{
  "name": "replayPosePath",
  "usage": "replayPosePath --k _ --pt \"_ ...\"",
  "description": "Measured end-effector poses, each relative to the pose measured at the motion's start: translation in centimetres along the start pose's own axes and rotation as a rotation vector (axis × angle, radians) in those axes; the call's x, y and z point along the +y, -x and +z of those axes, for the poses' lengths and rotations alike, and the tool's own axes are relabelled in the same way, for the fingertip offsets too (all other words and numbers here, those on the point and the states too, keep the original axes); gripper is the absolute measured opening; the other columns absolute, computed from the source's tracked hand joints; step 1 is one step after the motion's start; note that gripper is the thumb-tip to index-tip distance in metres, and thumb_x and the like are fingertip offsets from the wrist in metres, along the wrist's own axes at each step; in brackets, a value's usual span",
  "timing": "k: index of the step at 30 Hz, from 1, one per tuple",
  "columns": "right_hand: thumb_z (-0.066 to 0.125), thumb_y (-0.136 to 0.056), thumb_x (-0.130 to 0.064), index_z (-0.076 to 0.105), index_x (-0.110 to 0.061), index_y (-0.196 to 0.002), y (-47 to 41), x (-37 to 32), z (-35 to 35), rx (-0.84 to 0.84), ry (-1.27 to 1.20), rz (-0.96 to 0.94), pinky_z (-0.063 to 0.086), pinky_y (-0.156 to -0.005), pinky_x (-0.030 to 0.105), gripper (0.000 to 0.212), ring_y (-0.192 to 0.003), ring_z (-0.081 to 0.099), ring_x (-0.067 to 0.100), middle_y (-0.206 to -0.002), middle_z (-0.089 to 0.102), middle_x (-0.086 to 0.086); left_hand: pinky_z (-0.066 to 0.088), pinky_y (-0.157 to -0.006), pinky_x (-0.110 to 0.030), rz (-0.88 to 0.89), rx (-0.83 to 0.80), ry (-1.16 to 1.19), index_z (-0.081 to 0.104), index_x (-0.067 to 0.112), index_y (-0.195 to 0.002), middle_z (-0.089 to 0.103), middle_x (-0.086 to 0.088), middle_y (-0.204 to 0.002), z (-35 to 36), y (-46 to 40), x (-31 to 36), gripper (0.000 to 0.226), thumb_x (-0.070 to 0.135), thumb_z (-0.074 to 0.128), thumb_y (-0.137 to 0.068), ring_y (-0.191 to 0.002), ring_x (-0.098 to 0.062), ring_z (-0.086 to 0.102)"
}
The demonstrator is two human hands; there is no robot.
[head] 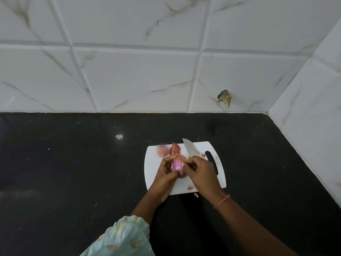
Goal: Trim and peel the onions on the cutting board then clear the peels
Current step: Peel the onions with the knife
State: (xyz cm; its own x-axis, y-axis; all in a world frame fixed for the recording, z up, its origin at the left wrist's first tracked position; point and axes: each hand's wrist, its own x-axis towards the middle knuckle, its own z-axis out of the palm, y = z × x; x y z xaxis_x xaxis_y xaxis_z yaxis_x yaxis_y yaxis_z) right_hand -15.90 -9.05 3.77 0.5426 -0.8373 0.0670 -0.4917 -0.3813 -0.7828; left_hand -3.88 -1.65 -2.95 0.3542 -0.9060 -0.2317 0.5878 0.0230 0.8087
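Onions are the matter here, yet the widest thing in view is the black table (pixel 73 163), meeting a wall of white marbled tiles (pixel 129 74) that bears one chipped brown patch (pixel 224 98). On the table lies the white cutting board (pixel 220 174), its near edge partly covered by both forearms. The left hand (pixel 166 171) curls round a purple onion (pixel 177 166) held just above the middle of the board, and only a part of that onion shows between the fingers. The right hand (pixel 200 171) has its grip pinched at the onion's top, where pale skin shows, though what exactly the fingertips hold is hard to make out. A knife (pixel 188 147) rests on the board beyond the hands, its blade pointing away, its black handle (pixel 212 161) running down behind the right hand and partly hidden by it. At the board's far left corner sits a second onion (pixel 162 150), pale pink and round, and beside it a heap of reddish peels (pixel 174 149). Small peel scraps (pixel 190 187) lie by the near edge. A thin orange thread (pixel 222 200) circles the right wrist, and a pale green patterned sleeve (pixel 125 235) is cut off at the bottom of the view.
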Motion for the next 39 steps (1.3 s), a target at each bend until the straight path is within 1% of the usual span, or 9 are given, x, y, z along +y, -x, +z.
replayPosePath --k 4,9,13,18,21,23,34,37,39 --pt "0.065 -0.09 -0.022 0.071 -0.015 -0.084 0.05 -0.01 0.16 0.011 0.058 -0.042 0.045 -0.062 0.01 0.011 -0.071 0.061 0.002 -0.075 0.067 -0.006 0.049 -0.107 -0.047 -0.001 0.009 -0.017 0.055 0.018 -0.126 0.057 -0.017 -0.139 -0.2 -0.14 -0.13 0.075 0.02 0.089 -0.06 -0.129 -0.036 0.055" --pt "0.066 -0.091 -0.022 0.073 -0.011 -0.084 0.14 0.46 0.11 0.018 0.048 -0.064 0.052 -0.065 0.027 0.015 -0.072 0.064 0.009 -0.077 0.07 -0.001 0.051 -0.102 -0.042 -0.011 0.007 -0.004 0.054 0.018 -0.126 0.058 -0.016 -0.138 -0.06 -0.08 0.02 0.077 0.017 0.088 -0.057 -0.128 -0.034 0.057" --pt "0.066 -0.091 -0.018 0.072 -0.013 -0.081 0.17 0.53 -0.01 0.025 0.03 -0.047 0.052 -0.06 0.022 0.013 -0.07 0.063 0.007 -0.074 0.069 -0.002 0.052 -0.102 -0.042 -0.017 0.001 -0.003 0.054 0.017 -0.126 0.057 -0.016 -0.138 -0.06 0.0 0.06 0.075 0.015 0.087 -0.058 -0.127 -0.034 0.057" --pt "0.07 -0.086 -0.014 0.075 -0.012 -0.089 -0.14 0.67 0.0 0.066 -0.045 0.02 0.055 -0.074 0.025 0.006 -0.077 0.066 0.004 -0.08 0.072 -0.005 0.047 -0.108 -0.05 -0.008 0.007 0.005 0.055 0.016 -0.126 0.057 -0.017 -0.139 -0.22 -0.07 -0.07 0.073 0.011 0.085 -0.059 -0.128 -0.036 0.056" --pt "0.074 -0.083 -0.024 0.073 -0.014 -0.089 0.22 0.01 -0.07 0.032 -0.067 0.058 0.053 -0.063 0.015 0.012 -0.076 0.066 0.003 -0.081 0.071 -0.007 0.05 -0.106 -0.049 -0.002 -0.01 -0.018 0.053 0.014 -0.127 0.058 -0.018 -0.137 -0.18 0.05 0.01 0.072 0.011 0.084 -0.063 -0.127 -0.036 0.057" --pt "0.076 -0.081 -0.025 0.072 -0.014 -0.086 0.37 -0.17 0.06 0.025 -0.058 0.059 0.055 -0.055 0.019 0.013 -0.071 0.066 0.004 -0.078 0.071 -0.007 0.054 -0.098 -0.042 -0.002 -0.01 -0.029 0.051 0.011 -0.128 0.06 -0.017 -0.134 -0.05 0.19 0.15 0.069 0.007 0.081 -0.065 -0.123 -0.032 0.061" --pt "0.071 -0.08 -0.026 0.074 -0.014 -0.079 0.12 0.05 0.27 0.022 0.034 0.001 0.056 -0.063 0.028 0.013 -0.067 0.065 0.005 -0.069 0.07 -0.007 0.055 -0.095 -0.037 -0.001 0.005 -0.058 0.051 0.011 -0.129 0.062 -0.015 -0.133 0.05 0.28 0.31 0.065 0.0 0.076 -0.07 -0.121 -0.029 0.062" --pt "0.069 -0.08 -0.023 0.072 -0.014 -0.072 0.06 0.48 0.28 0.038 0.044 -0.013 0.054 -0.065 0.037 0.012 -0.065 0.064 0.008 -0.065 0.068 -0.005 0.054 -0.097 -0.039 -0.013 0.003 -0.042 0.051 0.011 -0.129 0.059 -0.017 -0.136 -0.12 0.25 0.25 0.07 0.001 0.08 -0.065 -0.123 -0.031 0.06" --pt "0.069 -0.083 -0.02 0.072 -0.014 -0.074 0.12 0.56 0.18 0.038 0.04 -0.018 0.054 -0.066 0.034 0.011 -0.066 0.064 0.006 -0.066 0.068 -0.006 0.053 -0.101 -0.043 -0.018 0.004 -0.04 0.051 0.012 -0.129 0.058 -0.017 -0.137 -0.17 0.22 0.13 0.073 0.003 0.082 -0.064 -0.125 -0.032 0.059"
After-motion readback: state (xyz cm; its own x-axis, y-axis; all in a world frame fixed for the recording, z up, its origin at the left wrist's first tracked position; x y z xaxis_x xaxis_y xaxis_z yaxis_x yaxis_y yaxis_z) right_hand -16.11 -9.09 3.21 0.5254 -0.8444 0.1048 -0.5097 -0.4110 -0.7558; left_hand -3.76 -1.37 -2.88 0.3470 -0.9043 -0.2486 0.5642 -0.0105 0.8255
